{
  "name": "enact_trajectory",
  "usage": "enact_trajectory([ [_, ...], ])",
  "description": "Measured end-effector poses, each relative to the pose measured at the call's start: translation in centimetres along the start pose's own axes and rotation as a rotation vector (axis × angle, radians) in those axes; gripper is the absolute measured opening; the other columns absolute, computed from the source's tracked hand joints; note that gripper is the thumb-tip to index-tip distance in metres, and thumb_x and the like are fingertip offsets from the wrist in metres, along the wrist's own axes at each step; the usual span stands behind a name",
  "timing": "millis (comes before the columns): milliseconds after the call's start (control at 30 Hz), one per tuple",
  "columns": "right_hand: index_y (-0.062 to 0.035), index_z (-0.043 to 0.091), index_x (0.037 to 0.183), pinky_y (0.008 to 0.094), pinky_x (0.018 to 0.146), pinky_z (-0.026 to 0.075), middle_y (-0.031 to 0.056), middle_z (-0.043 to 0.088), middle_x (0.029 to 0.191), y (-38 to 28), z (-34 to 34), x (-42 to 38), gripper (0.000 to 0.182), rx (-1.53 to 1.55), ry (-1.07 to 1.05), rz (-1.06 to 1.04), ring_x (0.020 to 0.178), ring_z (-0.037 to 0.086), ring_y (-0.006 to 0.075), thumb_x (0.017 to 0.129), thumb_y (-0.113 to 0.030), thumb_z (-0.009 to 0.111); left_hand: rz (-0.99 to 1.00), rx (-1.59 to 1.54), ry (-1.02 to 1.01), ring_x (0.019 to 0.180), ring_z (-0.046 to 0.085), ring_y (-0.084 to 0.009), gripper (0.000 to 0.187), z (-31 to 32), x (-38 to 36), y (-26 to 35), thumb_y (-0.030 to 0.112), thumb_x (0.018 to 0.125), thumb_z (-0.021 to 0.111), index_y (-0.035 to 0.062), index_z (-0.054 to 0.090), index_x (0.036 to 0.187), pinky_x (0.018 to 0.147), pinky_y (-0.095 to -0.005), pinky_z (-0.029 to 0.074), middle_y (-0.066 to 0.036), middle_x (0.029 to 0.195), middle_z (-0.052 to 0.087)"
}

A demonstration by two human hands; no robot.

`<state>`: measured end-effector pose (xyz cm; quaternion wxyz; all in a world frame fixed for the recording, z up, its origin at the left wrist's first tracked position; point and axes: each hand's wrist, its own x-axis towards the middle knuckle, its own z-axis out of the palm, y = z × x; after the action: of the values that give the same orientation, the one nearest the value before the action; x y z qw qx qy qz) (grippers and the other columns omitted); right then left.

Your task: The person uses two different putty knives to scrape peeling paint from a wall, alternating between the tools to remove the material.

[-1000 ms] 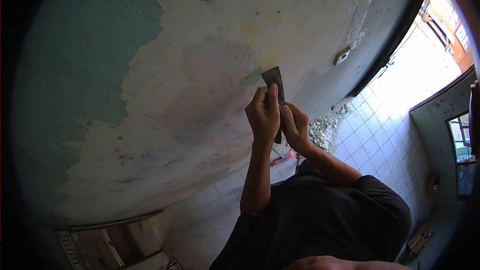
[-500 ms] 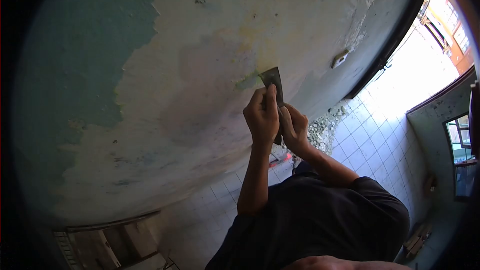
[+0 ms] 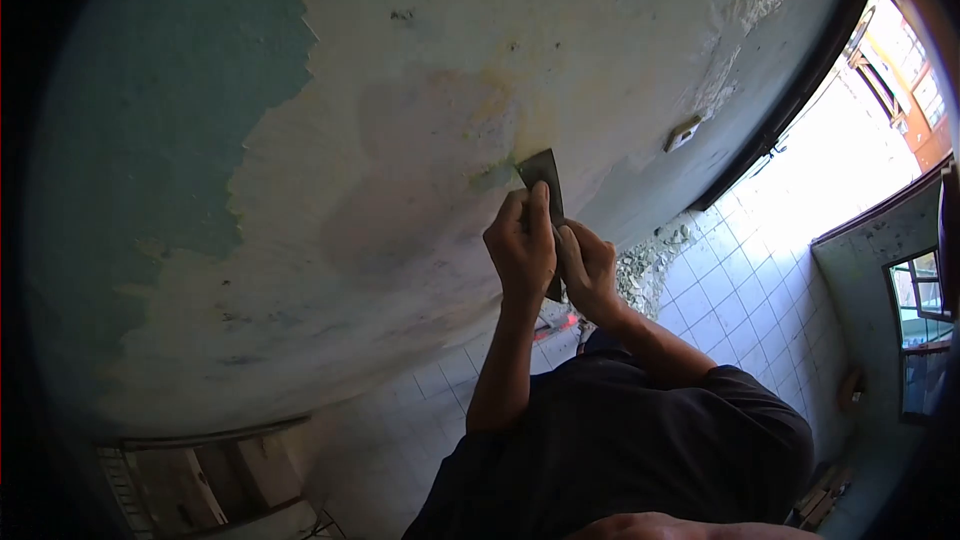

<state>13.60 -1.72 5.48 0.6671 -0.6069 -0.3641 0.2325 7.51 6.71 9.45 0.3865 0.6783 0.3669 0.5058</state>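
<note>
Scraper (image 3: 541, 172): blade edge pressed flat against the wall (image 3: 400, 140), right at a greenish paint patch.
Left hand (image 3: 522, 245): clamped round the handle, forefinger stretched along the blade.
Right hand (image 3: 588, 268): wrapped tight on the handle, just beside the left.
Below: white floor tiles (image 3: 740, 270), rubble heap (image 3: 645, 260).

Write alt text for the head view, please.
Both hands, left hand and right hand, clasp a scraper with its blade pressed against a wall of peeling green paint. Rubble lies on the white tiled floor below.
</note>
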Motion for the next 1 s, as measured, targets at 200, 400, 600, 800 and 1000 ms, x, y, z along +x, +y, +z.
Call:
enact_trajectory([
  [200,0.0065,0.067,0.111,0.0281,0.055,0.047,0.0121,0.057,0.062,0.9,-0.6,-0.2,0.021,-0.040,-0.026,-0.040,0.061,0.053,0.0049,0.101,-0.010,0.057,0.018,-0.047,0.027,0.055,0.046,-0.0102,0.030,0.3,-0.9,-0.9,0.020,0.102,0.065,0.0003,0.062,0.079,0.052,-0.0319,0.040,-0.007,0.060,0.056],
  [400,0.0050,0.068,0.111,0.0300,0.054,0.049,0.0159,0.058,0.062,0.4,0.1,-0.2,0.021,-0.031,0.024,-0.046,0.058,0.061,0.0080,0.100,-0.010,0.058,0.001,-0.044,0.058,0.056,0.046,-0.0091,0.033,0.4,-0.6,-0.8,0.022,0.102,0.065,-0.0001,0.062,0.077,0.052,-0.0317,0.040,-0.007,0.059,0.056],
  [600,0.0044,0.068,0.114,0.0291,0.053,0.050,0.0155,0.059,0.061,1.4,0.1,-0.7,0.023,-0.097,0.047,-0.112,0.060,0.068,0.0108,0.100,-0.011,0.058,0.026,0.005,0.056,0.055,0.048,-0.0101,0.033,0.5,-0.9,-1.0,0.022,0.101,0.065,-0.0001,0.062,0.077,0.053,-0.0318,0.041,-0.008,0.060,0.057],
  [800,0.0045,0.068,0.114,0.0287,0.052,0.049,0.0128,0.061,0.059,1.3,0.1,0.3,0.023,-0.123,0.039,-0.179,0.055,0.067,0.0125,0.100,-0.011,0.058,0.025,0.007,0.053,0.058,0.049,-0.0105,0.031,0.5,-0.5,-0.3,0.022,0.102,0.064,0.0000,0.063,0.080,0.055,-0.0319,0.042,-0.008,0.063,0.057],
  [1000,0.0055,0.068,0.111,0.0291,0.051,0.049,0.0130,0.061,0.059,1.6,0.8,-0.1,0.022,-0.105,0.078,-0.188,0.055,0.067,0.0120,0.100,-0.010,0.058,0.069,0.021,0.055,0.054,0.051,-0.0147,0.030,0.2,-0.7,-1.3,0.023,0.101,0.066,0.0004,0.065,0.081,0.054,-0.0334,0.043,-0.012,0.062,0.059],
])
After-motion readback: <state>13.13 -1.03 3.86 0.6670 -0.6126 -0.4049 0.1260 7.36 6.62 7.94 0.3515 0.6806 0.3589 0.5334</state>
